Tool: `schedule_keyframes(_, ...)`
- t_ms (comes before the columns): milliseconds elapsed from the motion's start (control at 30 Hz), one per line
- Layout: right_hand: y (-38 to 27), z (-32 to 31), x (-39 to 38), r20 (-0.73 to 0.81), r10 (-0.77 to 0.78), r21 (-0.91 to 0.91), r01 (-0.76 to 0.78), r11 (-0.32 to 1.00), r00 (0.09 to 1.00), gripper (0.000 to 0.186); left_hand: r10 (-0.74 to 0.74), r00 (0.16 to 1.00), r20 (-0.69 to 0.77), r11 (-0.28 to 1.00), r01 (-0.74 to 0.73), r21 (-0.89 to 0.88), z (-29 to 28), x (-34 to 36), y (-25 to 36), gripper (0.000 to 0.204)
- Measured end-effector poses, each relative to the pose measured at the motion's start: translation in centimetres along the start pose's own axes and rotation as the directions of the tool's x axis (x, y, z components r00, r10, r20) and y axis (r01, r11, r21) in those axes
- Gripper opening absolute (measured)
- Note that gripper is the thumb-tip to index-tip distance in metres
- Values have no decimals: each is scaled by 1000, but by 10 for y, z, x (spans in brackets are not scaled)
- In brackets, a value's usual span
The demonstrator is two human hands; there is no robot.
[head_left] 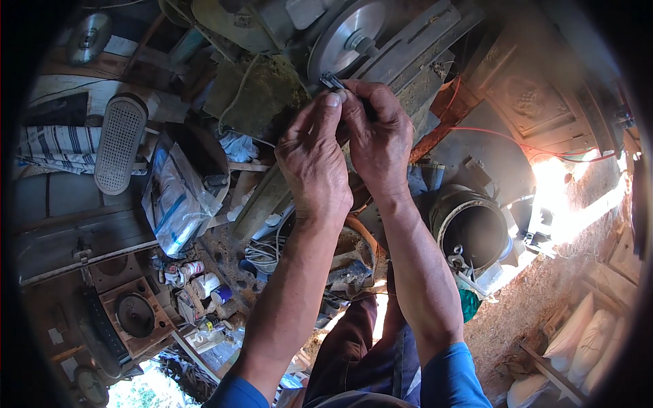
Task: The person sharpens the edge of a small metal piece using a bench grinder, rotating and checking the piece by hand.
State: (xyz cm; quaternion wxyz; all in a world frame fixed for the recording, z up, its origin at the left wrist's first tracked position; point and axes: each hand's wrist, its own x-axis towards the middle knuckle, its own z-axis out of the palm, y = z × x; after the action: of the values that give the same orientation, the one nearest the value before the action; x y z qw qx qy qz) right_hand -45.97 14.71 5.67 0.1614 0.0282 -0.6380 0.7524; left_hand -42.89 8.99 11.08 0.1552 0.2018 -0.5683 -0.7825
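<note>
Small dark metal piece (331,81) sits just beyond the fingertips, long axis running forward-left, overlapping the lower-left rim of the metal disc (347,42) in view; contact unclear. Right hand (379,129) has thumb and index pinched at its near end. Left hand (314,149) curls just beside; can't tell if its fingers clamp it.

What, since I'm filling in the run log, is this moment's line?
left hand: on small piece | right hand: pinching same | small piece: beside disc, contact unclear
</note>
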Motion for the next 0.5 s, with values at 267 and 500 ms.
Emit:
schedule_keyframes(267, -3, 0, 0, -3, 0, -8, 0, 1000, 1000, 15, 21, 1000, -7, 1000, -21, 1, 1, 1, -1, 25)
schedule_keyframes(500, -1, 1, 0, -2, 8, 3, -8, 1000, 1000, 15, -5, 1000, -30, 1000, 6, 11, 1, -2, 1, 26)
